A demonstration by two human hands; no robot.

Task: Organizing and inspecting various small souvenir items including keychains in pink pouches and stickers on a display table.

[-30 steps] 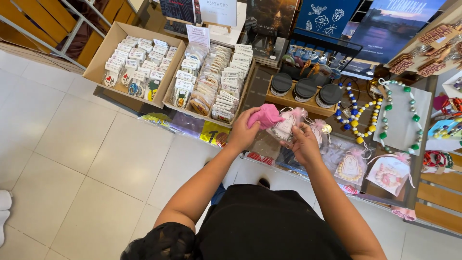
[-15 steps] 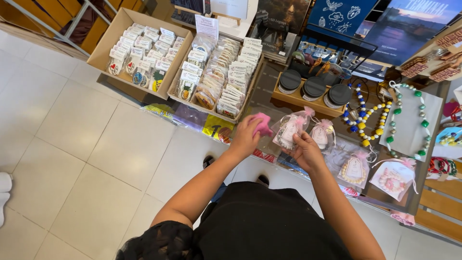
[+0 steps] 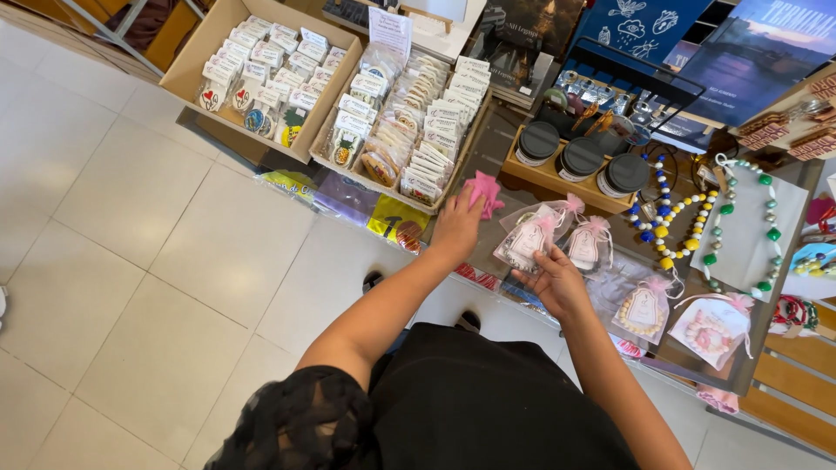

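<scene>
Large pale square floor tiles [image 3: 148, 261] with thin grey joints fill the left half of the frame, evenly lit. A dark display table [image 3: 697, 344] runs from centre to lower right. Two open brown cardboard boxes [image 3: 196, 65] of small carded souvenirs occupy the upper left, beside a low wooden tray [image 3: 557, 178] of black-lidded round jars. Blue illustrated posters [image 3: 644, 26] line the top edge, and slatted light wooden shelving [image 3: 788, 396] shows at lower right.
</scene>
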